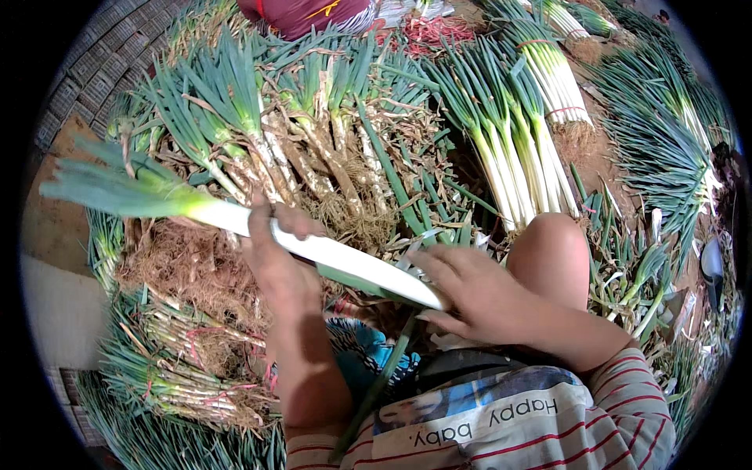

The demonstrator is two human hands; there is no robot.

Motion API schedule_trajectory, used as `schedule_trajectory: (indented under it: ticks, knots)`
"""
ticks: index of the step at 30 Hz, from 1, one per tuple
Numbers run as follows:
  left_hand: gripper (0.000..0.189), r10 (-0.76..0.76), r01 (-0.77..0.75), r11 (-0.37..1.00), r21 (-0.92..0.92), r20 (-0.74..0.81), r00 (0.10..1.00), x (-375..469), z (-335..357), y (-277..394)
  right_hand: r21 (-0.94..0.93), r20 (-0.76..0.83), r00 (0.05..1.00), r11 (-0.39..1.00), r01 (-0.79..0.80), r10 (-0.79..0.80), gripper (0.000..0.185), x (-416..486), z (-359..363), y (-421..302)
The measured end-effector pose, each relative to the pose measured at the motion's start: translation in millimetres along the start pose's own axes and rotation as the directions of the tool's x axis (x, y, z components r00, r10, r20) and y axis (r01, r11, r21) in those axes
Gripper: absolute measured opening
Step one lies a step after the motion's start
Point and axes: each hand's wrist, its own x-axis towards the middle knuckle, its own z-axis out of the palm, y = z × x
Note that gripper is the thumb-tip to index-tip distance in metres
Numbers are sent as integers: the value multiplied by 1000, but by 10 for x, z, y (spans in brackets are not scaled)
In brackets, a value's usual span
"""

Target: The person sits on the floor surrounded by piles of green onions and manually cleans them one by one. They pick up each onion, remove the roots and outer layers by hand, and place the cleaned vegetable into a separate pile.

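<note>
A thick leek or large green onion (346, 258) lies slantwise before me, its green leaves at the left and its white, peeled-looking shank toward the lower right. My left hand (279, 235) is closed around the middle of the shank. My right hand (470, 294) is at the root end, its fingers partly spread and blurred; whether they grip it cannot be told. A loose green leaf strip (358, 282) runs just under the shank. Another leaf strip (382, 370) hangs over my lap. Unpeeled onions (329, 153) with brown outer skins and roots lie heaped beyond my left hand.
Cleaned white-shanked onions (517, 158) lie beyond my right knee (549, 252). A tied bundle (555, 82) is farther back. Red ties (435, 32) are piled near a person in maroon (317, 14). Small tied bundles (200, 382) lie at left, and a dark-handled blade (712, 261) at far right.
</note>
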Motion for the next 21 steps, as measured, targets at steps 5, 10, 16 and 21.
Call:
schedule_trajectory:
  ticks: [5,10,16,21]
  knots:
    - [28,82,-202,906,373,312,947,-201,260,-123,375,-40,989,920,-115,140,51,-78,118,203]
    - [29,-240,-484,658,576,771,590,-197,120,-235,314,-317,922,942,-120,224,45,-198,-491,586]
    - [23,-583,-652,296,699,672,456,-252,85,-309,797,-331,719,589,-134,612,41,-330,-715,1418]
    - [23,-699,-600,120,791,496,515,-155,138,-404,897,-68,628,323,-301,775,31,-452,-470,2296]
